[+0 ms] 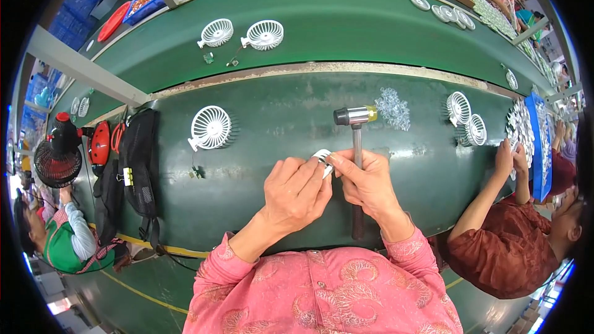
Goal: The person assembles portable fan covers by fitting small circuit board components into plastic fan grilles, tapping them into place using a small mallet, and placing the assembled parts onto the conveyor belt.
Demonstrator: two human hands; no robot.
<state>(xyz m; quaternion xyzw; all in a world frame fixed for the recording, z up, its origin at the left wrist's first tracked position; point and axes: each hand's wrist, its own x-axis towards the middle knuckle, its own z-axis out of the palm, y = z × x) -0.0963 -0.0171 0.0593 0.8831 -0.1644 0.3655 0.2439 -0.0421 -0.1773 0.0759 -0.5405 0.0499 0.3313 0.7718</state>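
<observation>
Over the green workbench, my left hand [298, 193] and my right hand [365, 184] come together with fingers pinched on a small white plastic part [323, 159]. Its far side is covered by my fingers, so its full shape is hidden. Under my right hand lies a mallet [357, 139], its head with a black and a yellow end pointing away from me. Just beyond the yellow end is a pile of small clear plastic pieces [393, 110]. Left of my hands rests a white fan housing [211, 127] with a tiny green circuit board [197, 172] wired to it.
Two more white fan housings [467, 119] stand at the right. Beyond a raised ledge [309, 69], a green conveyor belt [346, 31] carries further housings [265, 35]. A black bag [139, 167] and black-red desk fan [59, 154] are at left. A co-worker [504, 241] sits at right by a blue tray [539, 148].
</observation>
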